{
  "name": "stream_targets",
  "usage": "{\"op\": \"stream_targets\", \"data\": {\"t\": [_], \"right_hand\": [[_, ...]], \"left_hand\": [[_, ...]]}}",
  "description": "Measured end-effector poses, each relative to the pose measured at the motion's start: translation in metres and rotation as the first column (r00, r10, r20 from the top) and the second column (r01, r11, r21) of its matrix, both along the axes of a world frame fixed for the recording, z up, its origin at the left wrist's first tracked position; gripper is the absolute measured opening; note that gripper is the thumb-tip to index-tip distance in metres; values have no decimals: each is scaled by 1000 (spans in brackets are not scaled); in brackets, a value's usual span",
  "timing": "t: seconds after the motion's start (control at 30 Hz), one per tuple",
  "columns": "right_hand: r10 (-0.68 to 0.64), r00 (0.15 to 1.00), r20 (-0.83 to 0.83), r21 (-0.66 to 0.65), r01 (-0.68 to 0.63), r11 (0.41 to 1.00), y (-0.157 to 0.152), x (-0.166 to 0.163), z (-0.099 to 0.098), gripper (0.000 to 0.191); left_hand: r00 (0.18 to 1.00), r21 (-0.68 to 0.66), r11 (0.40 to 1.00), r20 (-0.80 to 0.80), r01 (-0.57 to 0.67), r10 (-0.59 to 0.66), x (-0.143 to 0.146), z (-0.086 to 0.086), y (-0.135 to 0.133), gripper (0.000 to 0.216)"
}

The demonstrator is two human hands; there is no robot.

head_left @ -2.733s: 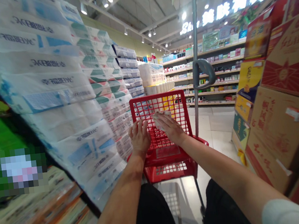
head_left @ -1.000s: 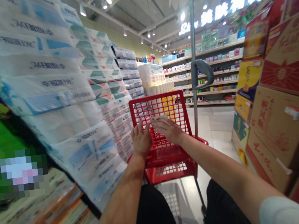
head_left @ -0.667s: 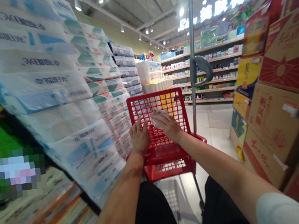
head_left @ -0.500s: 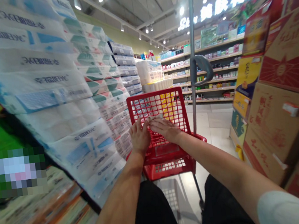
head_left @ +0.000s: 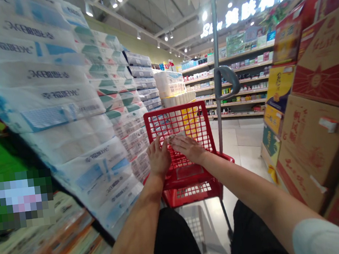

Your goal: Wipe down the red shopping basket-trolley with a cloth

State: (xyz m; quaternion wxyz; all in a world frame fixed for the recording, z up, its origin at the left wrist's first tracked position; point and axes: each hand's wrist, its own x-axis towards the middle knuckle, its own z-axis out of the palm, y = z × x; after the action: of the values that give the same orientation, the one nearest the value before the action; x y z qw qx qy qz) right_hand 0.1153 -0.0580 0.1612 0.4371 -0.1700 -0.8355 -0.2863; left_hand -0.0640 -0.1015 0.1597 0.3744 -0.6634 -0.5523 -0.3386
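A red plastic shopping cart [head_left: 191, 180] with a grid basket stands in front of my knees. Over its near part, my left hand [head_left: 160, 157] has its fingers stretched forward and slightly apart. My right hand [head_left: 189, 146] lies palm down with its fingers extended to the left, their tips close to my left fingers. A small pale patch shows beside the right fingertips; whether it is a loose thing or part of the cart I cannot make out. The undersides of both hands are hidden, as is any contact with the cart. A grey pole [head_left: 215, 48] with a hooked handle [head_left: 229, 82] rises at the cart's right side.
Tall stacks of wrapped tissue packs [head_left: 61, 94] line the left. Cardboard boxes [head_left: 320, 138] are piled on the right. Shelves of small goods [head_left: 232, 83] run across the back, under a lit sign [head_left: 250, 7]. Pale tiled floor [head_left: 245, 147] lies between.
The view has shifted slightly, with the cart basket's top and the tissue stacks a little lower in the picture and the pole slightly left. Both hands keep nearly the same pose over the cart.
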Motion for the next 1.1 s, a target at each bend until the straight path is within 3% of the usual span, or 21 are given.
{"op": "stream_targets", "data": {"t": [0.13,0.2,0.3,0.47,0.57,0.73,0.9,1.1], "right_hand": [[-58,963,-265,-13,57,998,4,-1,1,45],[-59,973,-222,-39,51,998,5,-1,0,47],[6,1000,-16,-38,-7,999,4,-1,-2,48],[-130,983,-131,-96,118,988,-1,3,1,46],[-97,993,-62,-73,92,993,-2,6,2,42],[-68,980,-186,-84,53,995,0,5,0,46],[-32,997,-64,-64,28,998,0,3,-2,46],[-14,970,-242,89,37,995,1,5,21,44]], "left_hand": [[999,-9,1000,27,27,-27,1,0,-1,46],[999,-12,999,28,36,-35,3,0,-1,46],[999,-4,1000,26,22,-21,4,1,-2,45],[999,-10,1000,30,22,-22,3,-1,-1,46],[999,7,1000,33,27,-28,3,-1,-2,45],[998,38,998,35,45,-46,3,-2,-2,42],[997,66,995,12,78,-79,3,-2,0,43],[994,44,993,15,110,-111,3,0,-1,44]]}}
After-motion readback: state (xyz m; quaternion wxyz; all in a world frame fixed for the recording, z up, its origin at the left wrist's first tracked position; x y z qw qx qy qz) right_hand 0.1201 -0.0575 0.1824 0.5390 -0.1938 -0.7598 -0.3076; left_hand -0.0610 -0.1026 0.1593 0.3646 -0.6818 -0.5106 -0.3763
